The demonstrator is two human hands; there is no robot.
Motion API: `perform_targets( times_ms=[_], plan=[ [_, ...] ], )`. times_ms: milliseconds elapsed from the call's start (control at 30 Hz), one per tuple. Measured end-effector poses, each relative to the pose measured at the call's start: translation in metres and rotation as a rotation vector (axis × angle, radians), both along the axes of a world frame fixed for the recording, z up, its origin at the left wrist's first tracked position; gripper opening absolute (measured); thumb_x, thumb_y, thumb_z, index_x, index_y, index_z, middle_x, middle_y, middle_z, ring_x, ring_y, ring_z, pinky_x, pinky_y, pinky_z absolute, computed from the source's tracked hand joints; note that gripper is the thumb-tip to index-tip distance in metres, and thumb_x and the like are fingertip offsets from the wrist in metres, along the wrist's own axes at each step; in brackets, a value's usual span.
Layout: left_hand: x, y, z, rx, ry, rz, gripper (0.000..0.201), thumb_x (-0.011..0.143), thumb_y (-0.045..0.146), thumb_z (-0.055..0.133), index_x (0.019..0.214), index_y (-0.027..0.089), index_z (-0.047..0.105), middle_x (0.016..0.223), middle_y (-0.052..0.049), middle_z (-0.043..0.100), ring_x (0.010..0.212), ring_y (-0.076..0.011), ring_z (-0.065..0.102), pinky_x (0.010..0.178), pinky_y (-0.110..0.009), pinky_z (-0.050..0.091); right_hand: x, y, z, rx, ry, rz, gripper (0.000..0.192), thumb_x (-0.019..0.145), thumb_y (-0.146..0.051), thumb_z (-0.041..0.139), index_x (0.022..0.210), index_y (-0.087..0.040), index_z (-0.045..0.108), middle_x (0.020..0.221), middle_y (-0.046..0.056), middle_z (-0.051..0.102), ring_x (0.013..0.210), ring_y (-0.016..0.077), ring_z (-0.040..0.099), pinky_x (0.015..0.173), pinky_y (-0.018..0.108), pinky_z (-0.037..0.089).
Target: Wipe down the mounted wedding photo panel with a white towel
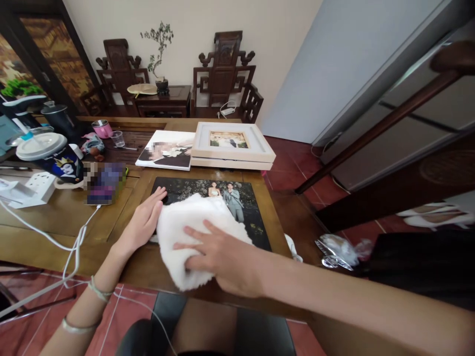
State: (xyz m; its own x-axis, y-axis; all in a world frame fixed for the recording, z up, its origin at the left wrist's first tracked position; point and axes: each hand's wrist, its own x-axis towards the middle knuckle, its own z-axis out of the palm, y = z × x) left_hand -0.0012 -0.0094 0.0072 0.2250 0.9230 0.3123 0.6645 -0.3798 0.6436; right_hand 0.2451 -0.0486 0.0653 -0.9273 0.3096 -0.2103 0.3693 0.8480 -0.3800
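Observation:
A dark photo panel (256, 207) lies flat at the table's near edge, showing a couple in front of foliage. A fluffy white cloth (174, 217) covers much of its lower left part. My right hand (218, 252) presses down on the cloth, its fingers spread and bent into the pile, gripping it. My left hand (146, 217) rests at the panel's left edge beside the cloth, with fingers stretched out and nothing held. The panel's lower left corner is hidden under cloth and hands.
Behind the panel are a pale boxed frame (233, 160) and a white-edged photo print (166, 148). On the left stand a phone (107, 183) with a white cable (79, 237), a large lidded cup (65, 158) and a pink mug (102, 129). A wooden chair (371, 133) flanks the right side.

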Motion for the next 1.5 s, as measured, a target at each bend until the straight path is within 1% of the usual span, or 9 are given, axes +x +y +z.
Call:
perform_targets(
  times_ms=[167,300,567,733,967,1067,1233,1400,1500],
  plan=[
    [0.000,0.003,-0.004,0.036,0.135,-0.016,0.052,0.098,0.043,0.039,0.133,0.007,0.055,0.144,-0.017,0.050,0.139,-0.0249,0.041,0.117,-0.044,0.031,0.024,0.043,-0.001,0.040,0.038,-0.304,0.068,0.067,0.009,0.039,0.127,-0.015,0.055,0.141,0.015,0.052,0.146,0.0284,0.020,0.114,0.057,0.021],
    [-0.001,0.004,-0.006,0.064,0.151,-0.027,0.050,0.097,0.039,0.042,0.132,0.006,0.056,0.144,-0.017,0.050,0.139,-0.0249,0.041,0.117,-0.043,0.031,0.008,0.075,0.000,0.059,0.159,-0.463,0.064,0.067,0.006,0.038,0.125,-0.015,0.055,0.123,0.015,0.064,0.130,0.0338,0.045,0.102,0.056,0.036],
    [0.000,0.003,-0.003,0.091,0.186,-0.013,0.038,0.096,0.034,0.046,0.122,0.012,0.063,0.127,-0.014,0.064,0.119,-0.0277,0.060,0.105,-0.042,0.046,-0.067,0.100,0.008,0.039,0.302,-0.408,0.063,0.073,-0.001,0.039,0.132,-0.019,0.052,0.121,0.012,0.064,0.107,0.0283,0.058,0.091,0.042,0.044],
    [0.000,0.004,-0.004,0.083,0.172,-0.023,0.041,0.096,0.036,0.046,0.128,0.015,0.060,0.136,-0.013,0.059,0.128,-0.0279,0.054,0.110,-0.044,0.040,-0.046,0.101,-0.001,0.040,0.293,-0.371,0.068,0.068,0.002,0.039,0.132,-0.018,0.052,0.124,0.013,0.064,0.112,0.0302,0.057,0.096,0.047,0.042],
    [0.001,0.003,-0.005,0.066,0.146,-0.022,0.048,0.097,0.040,0.043,0.132,0.010,0.057,0.144,-0.015,0.051,0.138,-0.0256,0.042,0.116,-0.045,0.032,0.053,0.096,-0.023,0.123,0.245,-0.474,0.064,0.066,0.004,0.036,0.123,-0.017,0.055,0.122,0.009,0.066,0.125,0.0302,0.053,0.107,0.054,0.033],
    [0.002,0.003,-0.005,0.077,0.156,-0.016,0.047,0.097,0.040,0.042,0.131,0.010,0.057,0.143,-0.015,0.052,0.138,-0.0252,0.042,0.116,-0.046,0.032,0.078,0.087,-0.027,0.213,0.154,-0.513,0.063,0.065,0.005,0.036,0.121,-0.016,0.056,0.127,0.013,0.062,0.140,0.0324,0.034,0.107,0.058,0.032],
    [0.003,0.003,-0.004,0.076,0.162,-0.014,0.047,0.097,0.041,0.042,0.132,0.012,0.057,0.144,-0.015,0.052,0.138,-0.0258,0.043,0.115,-0.048,0.034,0.067,0.035,-0.025,0.235,0.025,-0.507,0.070,0.062,0.008,0.038,0.126,-0.013,0.056,0.150,0.019,0.041,0.146,0.0363,0.013,0.110,0.068,0.021],
    [0.004,0.004,-0.004,0.070,0.163,-0.009,0.049,0.097,0.043,0.043,0.132,0.012,0.057,0.144,-0.015,0.051,0.137,-0.0275,0.044,0.115,-0.048,0.033,0.035,-0.022,-0.014,0.044,0.035,-0.215,0.066,0.062,0.004,0.046,0.121,-0.020,0.062,0.158,0.006,0.030,0.146,0.0371,0.006,0.111,0.072,0.010],
    [0.006,0.005,-0.004,0.059,0.169,-0.009,0.049,0.097,0.043,0.044,0.133,0.012,0.057,0.145,-0.015,0.051,0.137,-0.0280,0.043,0.115,-0.048,0.033,0.026,-0.023,-0.009,-0.027,0.044,-0.107,0.066,0.063,0.004,0.047,0.122,-0.022,0.062,0.155,0.004,0.036,0.147,0.0344,0.008,0.112,0.071,0.009]
  ],
)
